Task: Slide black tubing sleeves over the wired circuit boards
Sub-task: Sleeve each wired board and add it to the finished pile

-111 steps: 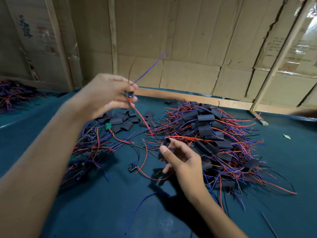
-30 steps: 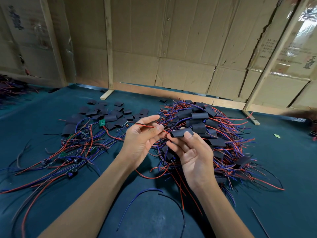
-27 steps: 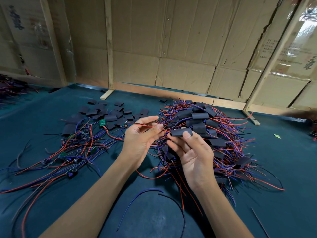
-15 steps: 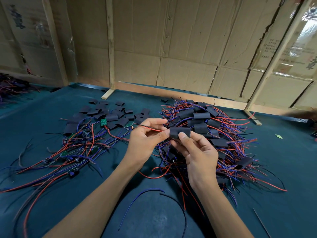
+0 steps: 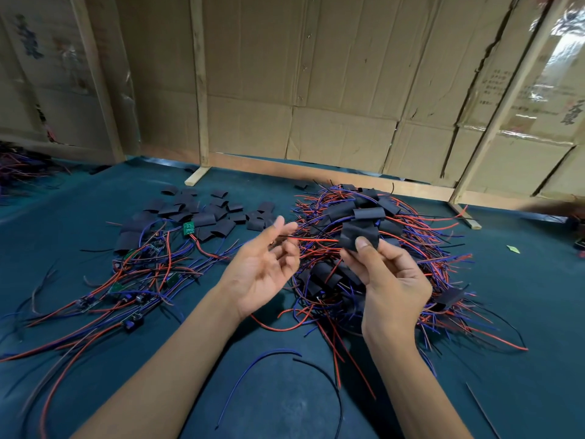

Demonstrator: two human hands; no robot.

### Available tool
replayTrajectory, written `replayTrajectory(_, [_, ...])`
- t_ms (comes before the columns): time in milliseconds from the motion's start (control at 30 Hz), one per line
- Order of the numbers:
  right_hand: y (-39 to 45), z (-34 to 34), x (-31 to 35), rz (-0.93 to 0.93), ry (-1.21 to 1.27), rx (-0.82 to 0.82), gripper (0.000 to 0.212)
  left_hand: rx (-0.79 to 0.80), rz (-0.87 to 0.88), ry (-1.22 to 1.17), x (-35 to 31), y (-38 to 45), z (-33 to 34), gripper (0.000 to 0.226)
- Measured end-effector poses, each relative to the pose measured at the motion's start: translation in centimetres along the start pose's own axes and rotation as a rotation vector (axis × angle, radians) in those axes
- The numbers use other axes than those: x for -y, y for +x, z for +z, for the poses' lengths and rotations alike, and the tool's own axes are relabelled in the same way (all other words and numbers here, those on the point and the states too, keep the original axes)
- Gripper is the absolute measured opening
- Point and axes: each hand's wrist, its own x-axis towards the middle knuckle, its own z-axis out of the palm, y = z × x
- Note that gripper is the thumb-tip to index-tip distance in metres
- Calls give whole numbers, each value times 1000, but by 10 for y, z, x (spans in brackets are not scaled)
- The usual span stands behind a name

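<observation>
My right hand (image 5: 389, 286) pinches a black tubing sleeve (image 5: 361, 234) between thumb and fingers, held up over the big heap. Red and black wires (image 5: 311, 239) run left out of the sleeve toward my left hand (image 5: 261, 267). That hand is palm up with its fingers spread and relaxed; the wire tips lie beside the fingertips and are not gripped. Whether a circuit board is inside the sleeve is hidden. Under both hands is a heap of sleeved boards with red and blue wires (image 5: 421, 248).
Loose black sleeves (image 5: 202, 213) lie at the back left on the teal table (image 5: 95, 391). Bare wired boards (image 5: 142, 280), one green (image 5: 189, 228), spread in front of them. Loose blue (image 5: 262, 356) and black (image 5: 329, 384) wires lie near me. A cardboard wall on wooden framing (image 5: 202, 90) closes the back.
My left hand has let go of the red wire and opened, drawing slightly left. My right hand has kept hold of the sleeve, which now sits further along the wires.
</observation>
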Motion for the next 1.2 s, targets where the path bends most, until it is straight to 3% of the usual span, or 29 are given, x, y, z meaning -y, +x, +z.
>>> replayTrajectory(100, [1,-1,1,-20,-4,-42,10,-53,77,-156,-5,2,-2,26])
replayTrajectory(200, [2,-1,2,-20,-6,-30,10,-89,149,-134,-6,3,0,10])
replayTrajectory(367, [0,0,1,43,67,88,24,-62,161,74,0,2,0,29])
replayTrajectory(567, [-6,3,-2,63,-38,213,20,36,172,148,9,0,5,14])
replayTrajectory(867, [-3,1,8,327,276,256,25,111,140,133,11,-1,7,22])
replayTrajectory(1067, [-12,10,3,98,-21,333,21,129,129,166,11,-4,8,22])
replayTrajectory(1200, [-13,9,3,66,-37,280,22,155,137,164,9,-7,9,23])
